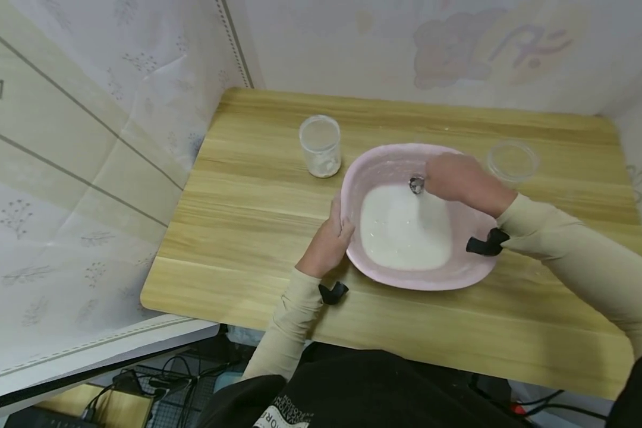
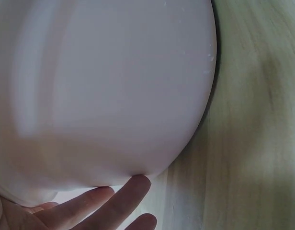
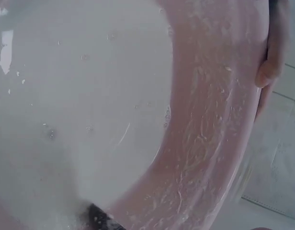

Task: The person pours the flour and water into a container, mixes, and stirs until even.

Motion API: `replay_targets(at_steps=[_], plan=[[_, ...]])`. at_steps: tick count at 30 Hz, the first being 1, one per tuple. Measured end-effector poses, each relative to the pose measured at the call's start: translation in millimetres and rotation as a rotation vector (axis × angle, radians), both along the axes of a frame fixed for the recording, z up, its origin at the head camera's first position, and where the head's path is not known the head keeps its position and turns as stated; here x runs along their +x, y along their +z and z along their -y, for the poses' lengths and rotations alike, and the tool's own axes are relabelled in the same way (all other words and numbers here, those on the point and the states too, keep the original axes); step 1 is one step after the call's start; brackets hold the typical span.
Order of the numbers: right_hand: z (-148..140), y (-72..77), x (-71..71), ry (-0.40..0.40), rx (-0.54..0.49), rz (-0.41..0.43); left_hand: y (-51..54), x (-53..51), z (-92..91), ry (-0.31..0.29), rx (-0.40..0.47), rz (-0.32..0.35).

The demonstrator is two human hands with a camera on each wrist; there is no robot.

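A pink basin (image 1: 422,282) holds a milky white liquid (image 1: 406,229). At the basin's left side my left hand (image 1: 329,241) grips the rim, thumb on top. Its fingers (image 2: 121,203) lie against the outer wall in the left wrist view. Over the far right part of the basin, my right hand (image 1: 457,178) holds a shiny metal utensil (image 1: 416,184). The right wrist view shows only a dark, blurred end of this utensil (image 3: 102,218) at the liquid; its kind cannot be told. Wet streaks and droplets coat the inner wall.
A clear plastic jar (image 1: 321,147) with white contents stands behind and left of the basin. A clear round lid (image 1: 512,160) lies at the back right, near my right forearm. The wooden table (image 1: 235,238) meets patterned walls at its back.
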State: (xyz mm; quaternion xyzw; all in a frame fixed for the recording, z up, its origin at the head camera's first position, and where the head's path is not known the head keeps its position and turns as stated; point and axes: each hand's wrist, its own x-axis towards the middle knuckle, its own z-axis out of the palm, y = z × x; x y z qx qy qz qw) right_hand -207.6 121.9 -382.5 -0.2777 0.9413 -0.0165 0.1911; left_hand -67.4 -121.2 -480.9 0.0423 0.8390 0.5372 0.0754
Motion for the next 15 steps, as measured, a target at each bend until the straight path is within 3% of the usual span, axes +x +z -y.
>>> replay_targets(at_steps=[2, 12, 15], plan=[[-2, -0.3, -2.6, -0.016, -0.044, 0.035, -0.1, 0.3, 0.6, 0.001, -0.004, 0.003], [16, 4.8, -6.1, 0.021, -0.199, 0.058, 0.2, -0.8, 0.5, -0.004, -0.003, 0.005], [25, 1.0, -5.6, 0.078, -0.229, 0.042, 1.2, -0.8, 0.5, -0.002, -0.016, 0.006]])
